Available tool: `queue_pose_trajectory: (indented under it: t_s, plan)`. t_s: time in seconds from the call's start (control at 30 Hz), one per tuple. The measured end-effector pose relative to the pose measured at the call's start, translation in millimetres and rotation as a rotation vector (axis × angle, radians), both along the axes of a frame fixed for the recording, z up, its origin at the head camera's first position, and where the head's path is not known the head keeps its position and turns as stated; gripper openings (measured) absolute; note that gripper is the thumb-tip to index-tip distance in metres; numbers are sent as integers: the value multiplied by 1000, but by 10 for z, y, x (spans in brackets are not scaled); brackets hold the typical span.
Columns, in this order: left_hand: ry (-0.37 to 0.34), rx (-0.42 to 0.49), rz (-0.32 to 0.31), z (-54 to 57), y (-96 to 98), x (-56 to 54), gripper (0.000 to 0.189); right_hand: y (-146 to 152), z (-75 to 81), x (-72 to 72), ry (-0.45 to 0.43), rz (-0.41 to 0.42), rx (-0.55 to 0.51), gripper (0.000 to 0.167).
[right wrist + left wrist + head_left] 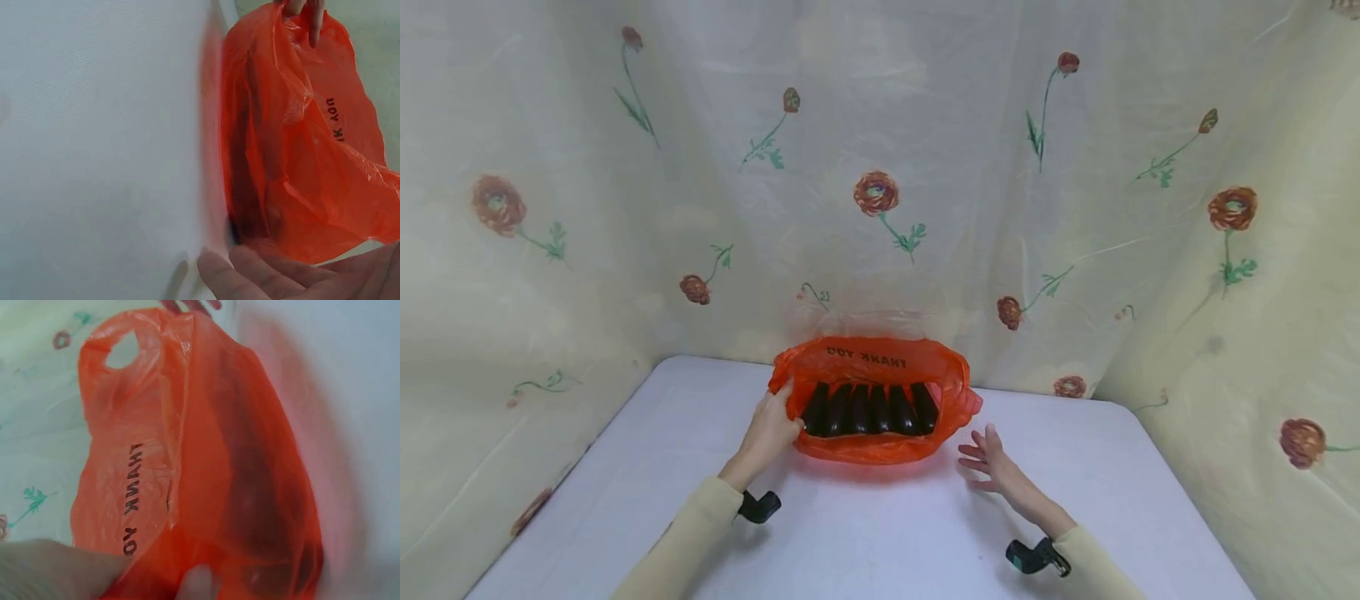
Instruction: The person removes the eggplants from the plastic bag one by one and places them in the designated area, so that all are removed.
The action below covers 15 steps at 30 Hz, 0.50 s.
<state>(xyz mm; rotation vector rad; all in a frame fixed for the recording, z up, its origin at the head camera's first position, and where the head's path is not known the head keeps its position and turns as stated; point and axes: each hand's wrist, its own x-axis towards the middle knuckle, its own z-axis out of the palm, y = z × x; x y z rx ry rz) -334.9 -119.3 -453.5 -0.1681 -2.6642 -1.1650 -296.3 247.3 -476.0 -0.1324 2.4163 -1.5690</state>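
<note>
Along the lower edge of the head view, two pale sleeves enter from the bottom left and bottom right, each wrist bearing a dark camera mount. Just above them, the white worktop [625, 467] fills the lower half of the frame. Right of centre, the right hand [988, 458] hovers with fingers spread and relaxed, holding nothing, just beside the right end of the orange plastic bag [880, 396]. Left of centre, the left hand [771, 429] grips the bag's left rim, fingers curled round the film, holding its mouth open toward the viewer. At frame centre the bag rests on the worktop near its far edge; five dark eggplants [868, 408] lie side by side inside, and reversed lettering "THANK YOU" shows through the far wall of the bag. Beyond, a cream curtain [1075, 167] printed with red flowers fills the upper frame.
</note>
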Motion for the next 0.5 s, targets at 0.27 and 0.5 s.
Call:
queue_pose_trajectory:
  t_s: [0.27,0.5]
  plan:
    - [0,-32,-61,49,46,80,77,46,-11,62,-50,9,-5,87]
    - [13,-28,-63,54,46,122,79,44,-31,68,-66,5,-34,89]
